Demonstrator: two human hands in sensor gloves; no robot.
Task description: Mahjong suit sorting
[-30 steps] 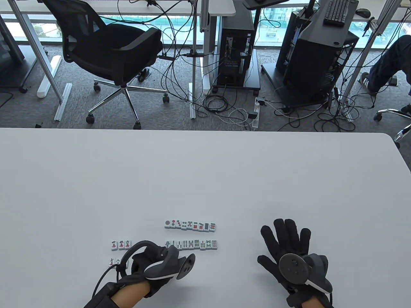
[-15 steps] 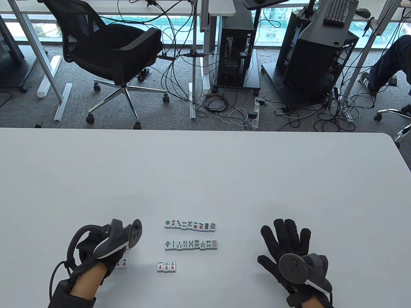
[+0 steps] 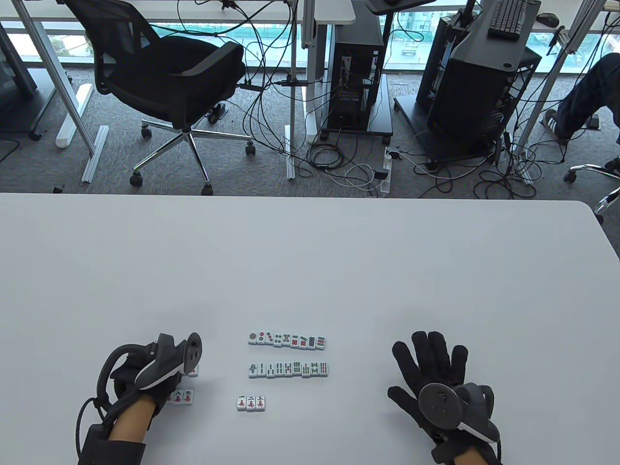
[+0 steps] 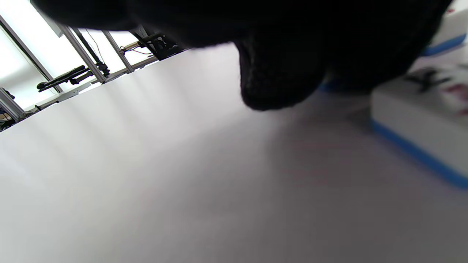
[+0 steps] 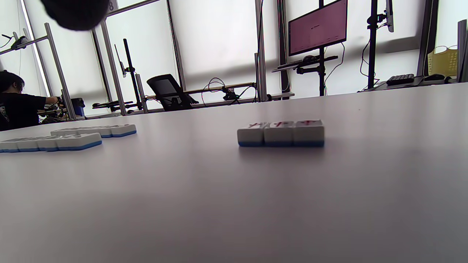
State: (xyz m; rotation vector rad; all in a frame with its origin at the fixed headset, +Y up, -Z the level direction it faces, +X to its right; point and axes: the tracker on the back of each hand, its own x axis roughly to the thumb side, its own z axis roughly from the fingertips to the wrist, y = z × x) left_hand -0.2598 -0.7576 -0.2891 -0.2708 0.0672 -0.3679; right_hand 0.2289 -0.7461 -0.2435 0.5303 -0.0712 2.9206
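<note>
Three groups of mahjong tiles lie face up: a dots row [image 3: 286,340], a bamboo row [image 3: 288,369] below it, and three character tiles [image 3: 251,403] side by side nearer me. More character tiles [image 3: 183,397] lie loose at the left. My left hand [image 3: 160,395] hovers over them, and one tile's edge [image 3: 193,371] peeks out past its tracker. Its fingers are hidden there; the left wrist view shows a fingertip [image 4: 278,84] beside a blue-backed tile [image 4: 420,120]. My right hand [image 3: 431,368] lies flat on the table, fingers spread, holding nothing.
The white table [image 3: 310,261] stretches far beyond the tiles. In the right wrist view the three character tiles [image 5: 280,133] sit ahead, with the two rows [image 5: 73,140] off to the left. An office chair [image 3: 169,77] and computer stands stand on the floor past the far edge.
My left hand left the three character tiles below the bamboo row and moved left over the loose character tiles, then shifted slightly further left. The right hand stayed still.
</note>
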